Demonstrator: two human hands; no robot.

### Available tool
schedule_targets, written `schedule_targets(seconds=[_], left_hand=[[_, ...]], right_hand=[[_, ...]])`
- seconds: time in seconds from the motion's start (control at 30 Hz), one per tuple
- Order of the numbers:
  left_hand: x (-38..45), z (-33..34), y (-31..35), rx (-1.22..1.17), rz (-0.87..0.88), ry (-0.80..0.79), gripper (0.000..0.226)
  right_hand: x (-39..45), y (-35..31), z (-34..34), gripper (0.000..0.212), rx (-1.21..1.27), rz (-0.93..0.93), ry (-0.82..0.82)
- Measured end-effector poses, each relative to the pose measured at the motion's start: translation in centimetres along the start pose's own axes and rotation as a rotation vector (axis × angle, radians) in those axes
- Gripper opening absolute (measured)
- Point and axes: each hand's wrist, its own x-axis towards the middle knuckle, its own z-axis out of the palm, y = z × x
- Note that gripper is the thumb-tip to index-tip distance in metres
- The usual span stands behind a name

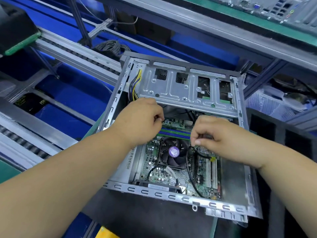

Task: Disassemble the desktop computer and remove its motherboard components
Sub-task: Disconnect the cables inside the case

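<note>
The open desktop computer case point(180, 134) lies on its side on a dark mat point(145, 212), with the motherboard point(202, 170) flat in its bottom. The CPU cooler fan point(173, 152), with a purple sticker on its hub, sits near the board's middle. Just beyond the fan run the blue and green memory slots point(175, 132). The left hand point(140, 121) hovers over the left end of those slots, fingers curled, pinching a thin black cable; what exactly it grips is partly hidden. The right hand point(217, 134), to the right of the fan, pinches a black cable point(190, 169) that loops down across the board. Beyond the slots, the metal drive cage point(185, 88) spans the case, with a yellow and black wire bundle point(135, 86) at its left.
</note>
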Motion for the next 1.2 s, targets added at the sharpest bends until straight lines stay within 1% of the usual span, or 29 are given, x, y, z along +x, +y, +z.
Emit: schedule_targets(seconds=[0.1, 0.17, 0.2, 0.27, 0.33, 0.4, 0.47, 0.5, 0.57, 0.67, 0.77, 0.8, 0.87, 0.97, 1.07, 1.13, 1.2], left_hand=[[0.0, 0.0, 0.0, 0.010, 0.006, 0.000, 0.016], [0.0, 0.0, 0.1, 0.038, 0.042, -0.034, 0.019], [0.1, 0.0, 0.3, 0.081, 0.073, -0.081, 0.021], [0.3, 0.3, 0.8, 0.226, 0.162, -0.207, 0.030], [0.5, 0.9, 1.9, 0.308, 0.251, -0.312, 0.043], [0.7, 1.8, 3.3, 0.327, 0.276, -0.417, 0.065], [1.0, 3.0, 4.7, 0.392, 0.277, -0.545, 0.088], [1.1, 3.7, 5.1, 0.423, 0.271, -0.603, 0.095], [1.1, 5.0, 5.4, 0.442, 0.253, -0.664, 0.100], [1.1, 6.1, 4.8, 0.397, 0.241, -0.649, 0.095], [1.6, 6.5, 4.3, 0.399, 0.270, -0.623, 0.094], [1.7, 6.5, 4.3, 0.396, 0.274, -0.620, 0.095], [2.0, 6.5, 4.2, 0.385, 0.280, -0.622, 0.097], [2.2, 6.5, 4.1, 0.352, 0.268, -0.629, 0.095], [2.4, 6.5, 4.1, 0.332, 0.259, -0.642, 0.095], [2.4, 6.5, 4.0, 0.325, 0.265, -0.641, 0.096], [2.4, 6.5, 4.0, 0.316, 0.274, -0.640, 0.098]], right_hand=[[-0.9, 0.6, 0.2, 0.008, -0.096, 0.094, -0.063], [-1.5, 1.0, 0.7, 0.007, -0.252, 0.110, -0.046], [-1.8, 1.2, 0.9, 0.008, -0.295, 0.108, -0.013], [-2.3, 1.3, 1.1, 0.010, -0.306, 0.101, 0.050], [-2.6, 1.5, 1.3, 0.010, -0.317, 0.097, 0.060], [-2.4, 1.5, 1.6, 0.012, -0.393, 0.072, -0.031], [-1.9, 1.2, 2.3, 0.017, -0.490, 0.038, -0.170], [-1.7, 1.0, 2.9, 0.019, -0.538, 0.030, -0.230], [-1.2, 0.5, 4.5, 0.020, -0.640, 0.035, -0.346], [-0.4, -0.2, 6.6, 0.008, -0.630, 0.102, -0.455], [0.7, -0.3, 7.6, 0.030, -0.574, 0.181, -0.453], [0.9, -0.3, 7.6, 0.032, -0.549, 0.209, -0.439], [1.2, -0.1, 7.8, 0.031, -0.515, 0.256, -0.409], [1.2, 0.0, 8.0, 0.030, -0.507, 0.267, -0.386], [1.4, 0.0, 8.4, 0.031, -0.487, 0.248, -0.440], [1.4, 0.0, 8.2, 0.026, -0.432, 0.295, -0.464], [1.5, -0.2, 7.3, 0.019, -0.400, 0.341, -0.427]])
